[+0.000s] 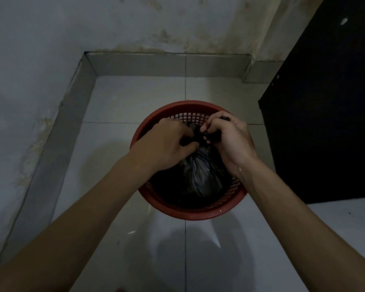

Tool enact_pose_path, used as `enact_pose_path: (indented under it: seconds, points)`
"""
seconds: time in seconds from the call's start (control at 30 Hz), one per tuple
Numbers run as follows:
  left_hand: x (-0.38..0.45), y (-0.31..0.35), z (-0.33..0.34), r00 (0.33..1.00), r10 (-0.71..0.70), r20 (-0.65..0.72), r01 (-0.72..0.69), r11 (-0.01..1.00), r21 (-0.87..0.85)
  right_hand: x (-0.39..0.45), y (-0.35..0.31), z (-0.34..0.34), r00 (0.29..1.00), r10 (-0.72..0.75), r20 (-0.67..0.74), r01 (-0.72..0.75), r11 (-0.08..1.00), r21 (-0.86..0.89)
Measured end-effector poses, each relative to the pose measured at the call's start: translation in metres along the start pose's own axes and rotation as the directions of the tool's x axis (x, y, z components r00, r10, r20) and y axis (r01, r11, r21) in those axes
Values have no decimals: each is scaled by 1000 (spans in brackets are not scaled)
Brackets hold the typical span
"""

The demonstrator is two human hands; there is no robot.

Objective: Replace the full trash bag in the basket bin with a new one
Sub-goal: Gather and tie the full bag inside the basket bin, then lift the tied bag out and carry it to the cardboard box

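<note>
A round red basket bin (178, 211) with lattice walls stands on the tiled floor in a corner. Inside it sits a full black trash bag (200, 175), its plastic gathered and twisted at the top. My left hand (167, 144) grips the gathered neck from the left. My right hand (228, 135) pinches the bag's twisted ends from the right, with a bit of black plastic poking up between its fingers. Both hands meet over the far half of the bin, and the knot area is partly hidden by them.
White floor tiles (118, 102) surround the bin. Stained walls with a grey skirting (139, 64) close the corner behind and to the left. A tall black cabinet (325, 123) stands close on the right of the bin.
</note>
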State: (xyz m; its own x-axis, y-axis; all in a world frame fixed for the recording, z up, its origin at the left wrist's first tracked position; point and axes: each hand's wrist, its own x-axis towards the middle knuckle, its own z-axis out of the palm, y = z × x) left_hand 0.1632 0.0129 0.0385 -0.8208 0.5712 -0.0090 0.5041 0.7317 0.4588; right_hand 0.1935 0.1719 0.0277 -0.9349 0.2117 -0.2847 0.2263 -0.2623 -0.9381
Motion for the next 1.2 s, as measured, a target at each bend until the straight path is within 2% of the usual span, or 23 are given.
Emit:
enact_pose_path:
  seconds: [0.13,0.3,0.4,0.5,0.6,0.8,1.0,1.1,1.2]
  points:
    - [0,-7,1,997,3,77,-3,1000,-6,3,2,1,999,50,-6,-50,999,-6]
    - [-9,-10,-10,980,-167,104,192,925,-327,-4,-21,8,979,200,34,-203,973,113]
    - [-22,1,-24,962,-268,58,269,885,-381,-9,-53,19,973,207,-103,-209,978,-14]
    - [-32,28,-58,957,-288,-39,238,855,-461,-22,-94,31,953,212,-216,-237,966,-100]
    - [-36,59,-108,965,-252,-66,189,854,-485,-42,-136,36,945,210,-253,-257,951,-170]
    - [-27,130,-234,956,-290,-35,243,859,-451,-84,-257,40,968,127,-216,-218,850,-480]
    - [-51,215,-396,962,-274,24,253,850,-462,-165,-422,68,997,22,-67,-61,752,-657]
    - [-60,259,-473,965,-255,-56,200,860,-470,-205,-497,78,999,-51,-12,29,720,-693]
    - [-66,297,-525,972,-221,-78,162,875,-455,-241,-555,77,992,-124,12,93,675,-732]
